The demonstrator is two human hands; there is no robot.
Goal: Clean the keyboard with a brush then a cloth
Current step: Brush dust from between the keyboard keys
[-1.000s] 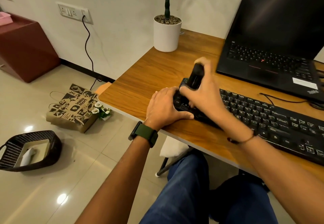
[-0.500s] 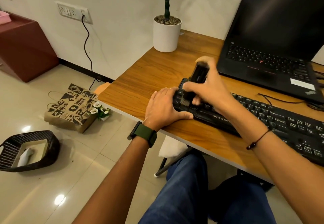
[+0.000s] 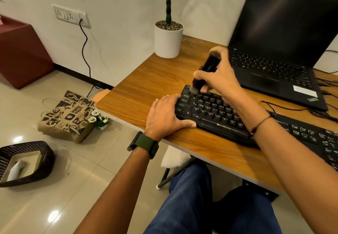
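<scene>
Floor, far left of both hands: dark woven basket (image 3: 27, 162) with a pale liner and something white inside. Maroon cabinet (image 3: 20, 54) against the wall behind it. Wall socket strip (image 3: 71, 16) with a black cable (image 3: 86, 50) dropping to the floor. Printed paper bag (image 3: 67, 116) lying flat, small white flowers (image 3: 99, 118) just beside its right edge.

Wooden desk (image 3: 146, 85). White plant pot (image 3: 168, 40) at the back, well beyond the left fingertips.

Left hand (image 3: 164, 116): fingers straight, laid flat on the left end of the keyboard (image 3: 215, 113), thumb stretched along its front edge. Pressing, not gripping. Green-strap watch (image 3: 144, 145) on that wrist.

Keyboard is black, lies diagonally on the desk from under the left fingers off toward the lower right, passing under the right forearm.

Right hand (image 3: 219, 76): fingers curled round a black brush (image 3: 204, 74), handle tilted up and away, bristle end down on the top-left key rows, just beyond the left fingertips. Hand and brush are motion-blurred, so exact key contact is unclear. Thin dark bracelet (image 3: 259, 125) on that wrist.

Open black laptop (image 3: 279, 47), screen dark, right behind the right hand. Cables (image 3: 321, 113) on the desk to its right.

Blue jeans (image 3: 192, 202) below the desk edge.
</scene>
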